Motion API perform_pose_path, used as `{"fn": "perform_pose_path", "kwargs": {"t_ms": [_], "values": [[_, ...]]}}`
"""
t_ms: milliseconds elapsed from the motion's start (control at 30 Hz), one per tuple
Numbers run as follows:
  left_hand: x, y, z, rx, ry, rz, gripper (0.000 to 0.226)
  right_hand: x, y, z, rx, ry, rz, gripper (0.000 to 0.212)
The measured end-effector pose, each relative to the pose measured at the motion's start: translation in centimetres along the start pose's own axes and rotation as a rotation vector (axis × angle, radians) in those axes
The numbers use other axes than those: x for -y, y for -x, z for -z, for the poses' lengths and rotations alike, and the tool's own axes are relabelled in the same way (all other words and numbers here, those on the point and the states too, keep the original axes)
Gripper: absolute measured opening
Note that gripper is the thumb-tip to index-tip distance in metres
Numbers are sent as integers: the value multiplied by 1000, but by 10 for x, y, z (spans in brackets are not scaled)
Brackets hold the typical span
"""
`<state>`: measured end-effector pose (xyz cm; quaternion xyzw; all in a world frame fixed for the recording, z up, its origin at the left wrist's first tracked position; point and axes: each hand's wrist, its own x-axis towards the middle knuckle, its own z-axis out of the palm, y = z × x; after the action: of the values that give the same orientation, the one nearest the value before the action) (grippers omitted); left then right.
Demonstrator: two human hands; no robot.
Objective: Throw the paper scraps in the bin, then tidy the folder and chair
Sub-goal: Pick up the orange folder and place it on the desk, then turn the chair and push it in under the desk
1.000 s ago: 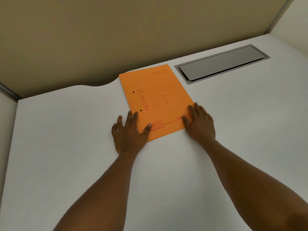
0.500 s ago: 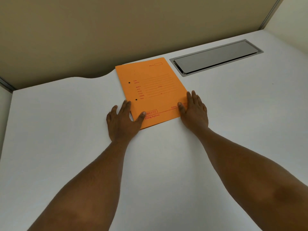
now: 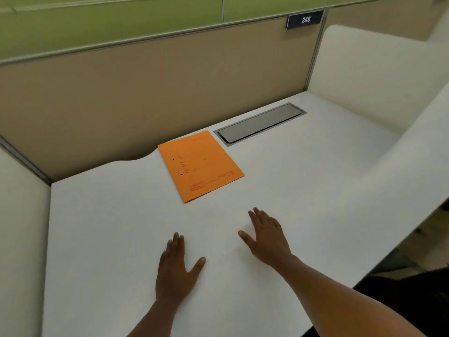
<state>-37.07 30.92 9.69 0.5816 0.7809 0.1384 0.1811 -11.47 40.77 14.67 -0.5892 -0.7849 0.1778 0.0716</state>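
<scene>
Orange folder [image 3: 200, 166] lies flat at 12 o'clock on the counter [image 3: 315, 190], near the back edge; we judge it light, thin, floppy, best pinched at the near corner. Left hand [image 3: 176, 271] and right hand [image 3: 266, 235] open, flat, empty. Cable tray lid [image 3: 260, 124] at 1 o'clock; counter bare around.

A white surface [image 3: 315, 181] is being enclosed by a beige partition [image 3: 145, 93] and cream side panels [image 3: 379, 76]. A metal cable hatch [image 3: 260, 124] is being set in; a sign [image 3: 305, 19] reading 248 is being displayed above.
</scene>
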Motion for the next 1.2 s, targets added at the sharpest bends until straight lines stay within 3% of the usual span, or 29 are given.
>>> {"fn": "perform_pose_path", "kwargs": {"t_ms": [133,333,533,833,1200], "values": [[-11,107,3,115,-140,-12,82,27,92,10,25,-3,27,74],[-30,252,29,163,-245,-47,63,56,233,28,44,-14,64,69],[-56,359,54,127,-173,-131,55,65,362,48,-94,-105,48,67],[-154,443,71,1,-123,-325,58,30,479,98,-217,-110,13,64],[-306,516,52,-109,-105,-409,58,-83,572,200,-427,-170,-45,63]]}}
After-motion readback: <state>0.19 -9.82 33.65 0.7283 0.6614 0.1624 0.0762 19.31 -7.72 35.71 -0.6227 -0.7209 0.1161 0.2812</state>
